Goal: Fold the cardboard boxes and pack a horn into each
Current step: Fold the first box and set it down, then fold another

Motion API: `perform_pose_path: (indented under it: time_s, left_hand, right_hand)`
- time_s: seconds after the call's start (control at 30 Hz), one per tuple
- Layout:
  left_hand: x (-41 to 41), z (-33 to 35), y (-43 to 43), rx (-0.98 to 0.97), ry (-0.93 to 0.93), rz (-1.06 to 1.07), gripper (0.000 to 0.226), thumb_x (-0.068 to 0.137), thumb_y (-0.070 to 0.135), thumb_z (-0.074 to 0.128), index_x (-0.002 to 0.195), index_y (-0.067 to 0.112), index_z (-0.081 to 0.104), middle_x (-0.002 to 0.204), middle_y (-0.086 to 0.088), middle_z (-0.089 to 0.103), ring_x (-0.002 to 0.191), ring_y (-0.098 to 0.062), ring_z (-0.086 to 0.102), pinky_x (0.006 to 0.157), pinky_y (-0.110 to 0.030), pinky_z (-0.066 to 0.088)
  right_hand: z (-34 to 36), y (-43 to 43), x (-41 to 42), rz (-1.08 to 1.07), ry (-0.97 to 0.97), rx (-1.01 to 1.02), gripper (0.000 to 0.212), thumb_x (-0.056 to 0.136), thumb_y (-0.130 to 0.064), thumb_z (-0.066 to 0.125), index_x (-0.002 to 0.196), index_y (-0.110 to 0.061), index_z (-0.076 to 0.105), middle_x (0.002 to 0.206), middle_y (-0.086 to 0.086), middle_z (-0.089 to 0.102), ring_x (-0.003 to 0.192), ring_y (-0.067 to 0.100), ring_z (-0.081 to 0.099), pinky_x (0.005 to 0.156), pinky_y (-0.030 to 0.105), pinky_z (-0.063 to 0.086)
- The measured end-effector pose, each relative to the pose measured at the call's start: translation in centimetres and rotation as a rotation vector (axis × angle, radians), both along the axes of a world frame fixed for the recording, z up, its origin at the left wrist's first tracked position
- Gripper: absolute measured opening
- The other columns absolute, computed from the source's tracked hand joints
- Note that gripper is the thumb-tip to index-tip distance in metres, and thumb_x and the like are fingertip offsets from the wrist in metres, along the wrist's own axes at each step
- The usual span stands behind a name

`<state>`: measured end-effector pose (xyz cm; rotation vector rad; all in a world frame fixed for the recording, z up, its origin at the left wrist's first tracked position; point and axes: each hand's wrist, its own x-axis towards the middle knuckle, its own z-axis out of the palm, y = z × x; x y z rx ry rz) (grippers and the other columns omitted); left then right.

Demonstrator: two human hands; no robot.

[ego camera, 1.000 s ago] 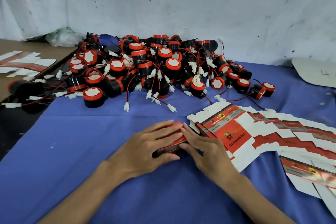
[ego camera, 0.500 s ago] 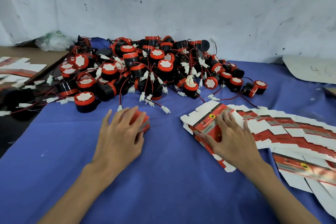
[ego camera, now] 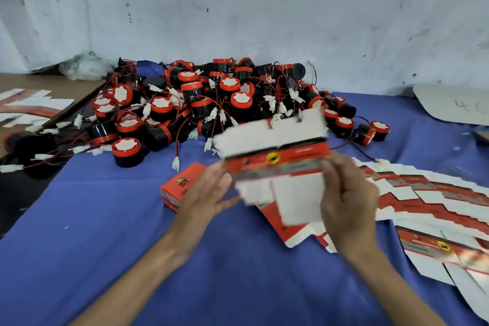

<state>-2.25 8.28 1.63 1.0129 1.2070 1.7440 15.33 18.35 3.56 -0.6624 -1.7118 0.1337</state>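
A flat, unfolded red-and-white cardboard box [ego camera: 275,156] hangs in the air over the blue cloth, blurred. My right hand [ego camera: 346,198] grips its right edge. My left hand [ego camera: 209,193] touches its left edge with fingers nearly straight. A closed red box [ego camera: 177,188] lies on the cloth just left of my left hand. A heap of black-and-red horns [ego camera: 211,103] with red wires and white plugs fills the back of the table. A fanned row of flat boxes [ego camera: 423,198] spreads to the right.
The blue cloth [ego camera: 105,246] covers the table. A few more flat boxes [ego camera: 29,103] lie on the brown surface at far left. A white board [ego camera: 455,108] rests at the back right, and a plastic bag [ego camera: 82,67] against the wall.
My left hand let go of the closed box on the cloth. My right hand lifted a flat box off the fanned row, and both hands now meet at it.
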Motion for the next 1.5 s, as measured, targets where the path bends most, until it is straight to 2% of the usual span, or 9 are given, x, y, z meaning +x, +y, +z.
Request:
perform_pose_path:
  time_s: [0.17,0.53,0.63,0.8,0.93,1.07,1.27,1.4,1.5]
  left_hand:
    - [-1.1,0.5,-0.4,-0.172,-0.266,-0.047,0.033,0.064,0.044,0.072,0.087,0.021,0.077,0.098,-0.01,0.074,0.08,-0.02,0.072,0.067,-0.031,0.059]
    - [-0.5,0.6,-1.5,-0.378,-0.212,-0.503,0.047,0.045,0.049,0.088,0.083,0.022,0.078,0.085,-0.003,0.076,0.076,-0.016,0.073,0.065,-0.027,0.058]
    - [-0.6,-0.1,-1.7,-0.436,-0.391,-0.5,0.069,0.029,0.036,0.097,0.089,0.015,0.071,0.083,-0.009,0.075,0.073,-0.023,0.073,0.06,-0.031,0.059]
    - [-1.0,0.3,-2.6,-0.302,-0.461,-0.776,0.029,0.09,0.035,0.061,0.117,0.027,0.069,0.116,0.003,0.069,0.11,-0.013,0.064,0.097,-0.027,0.049]
    - [-0.5,0.0,-2.1,-0.443,-0.625,-0.726,0.034,0.06,0.019,0.086,0.091,0.006,0.078,0.085,-0.012,0.074,0.078,-0.021,0.073,0.072,-0.032,0.059]
    - [-0.6,-2.1,-2.8,-0.504,-0.245,-0.448,0.019,0.097,0.004,0.042,0.091,-0.003,0.058,0.074,-0.017,0.066,0.07,-0.013,0.064,0.085,-0.039,0.046]
    - [1.6,1.3,-2.1,-0.336,0.027,-0.617,0.028,0.085,0.028,0.069,0.072,0.052,0.073,0.075,0.026,0.07,0.073,0.008,0.067,0.061,-0.01,0.05]
    - [0.3,1.3,-0.4,-0.185,0.305,-0.262,0.028,0.05,0.042,0.089,0.05,0.023,0.068,0.057,0.023,0.064,0.06,0.013,0.06,0.063,-0.009,0.044]
    - [-1.3,0.9,-0.9,-0.223,0.44,-0.235,0.028,0.08,0.0,0.072,0.075,0.027,0.076,0.068,0.007,0.07,0.071,0.0,0.064,0.066,-0.02,0.05]
  right_hand:
    - [-1.6,-0.1,-0.8,0.297,-0.224,-0.585,0.015,0.092,-0.014,0.059,0.089,-0.024,0.069,0.083,-0.023,0.065,0.076,-0.01,0.06,0.065,0.005,0.041]
    - [-2.6,-1.8,-1.3,-0.016,-0.575,-0.04,0.031,0.074,-0.001,0.06,0.101,-0.01,0.073,0.074,0.008,0.066,0.056,0.028,0.064,0.042,0.038,0.052]
    - [-2.6,-2.1,-1.5,-0.011,-0.553,-0.144,0.029,0.085,-0.001,0.055,0.107,-0.011,0.07,0.088,0.009,0.071,0.073,0.027,0.069,0.061,0.041,0.056]
    - [-1.9,-2.2,-1.5,0.148,-0.379,-0.502,0.033,0.1,-0.006,0.034,0.105,-0.028,0.058,0.089,-0.015,0.063,0.076,-0.008,0.061,0.068,0.0,0.039]
    - [-1.3,-2.4,-1.6,0.266,-0.224,-0.624,0.036,0.1,-0.001,0.03,0.098,-0.023,0.057,0.083,-0.016,0.061,0.077,-0.021,0.057,0.061,-0.001,0.039]
    - [-1.5,-2.5,-1.6,0.288,-0.171,-0.636,0.04,0.1,0.002,0.03,0.091,-0.026,0.058,0.084,-0.016,0.062,0.078,-0.018,0.058,0.062,-0.001,0.039]
    - [-1.5,-2.2,-1.2,0.241,-0.279,-0.502,0.03,0.102,-0.019,0.034,0.102,-0.04,0.055,0.083,-0.025,0.06,0.075,-0.007,0.058,0.061,0.01,0.039]
    - [-0.7,-3.0,-0.7,0.329,-0.559,-0.176,0.048,0.1,-0.051,0.023,0.141,-0.034,0.04,0.116,-0.011,0.059,0.103,0.003,0.053,0.085,0.022,0.042]
    - [-0.4,-3.4,-0.8,0.332,-0.67,-0.032,0.048,0.095,-0.058,0.029,0.135,-0.034,0.041,0.133,-0.005,0.053,0.12,0.007,0.045,0.098,0.032,0.04]
